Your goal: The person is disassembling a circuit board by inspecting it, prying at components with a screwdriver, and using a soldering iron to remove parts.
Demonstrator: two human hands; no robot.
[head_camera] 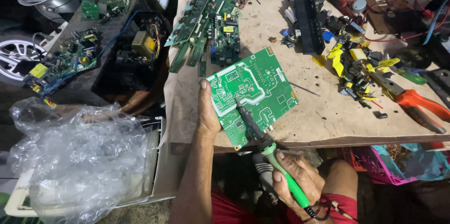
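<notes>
Head view: left hand [208, 116] clamps the green circuit board [253, 93] by its left edge at the near worktop [323, 121] rim; right hand [296, 177] is closed around the green-handled soldering iron [269, 151], tip on the board. Brace the board flat; keep the tip steady.

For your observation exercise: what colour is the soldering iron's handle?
Bright green, clearest in the head view: soldering iron.

Scuffed tan workbench [300, 125], dim clutter below, perhaps a concrete floor.
</notes>
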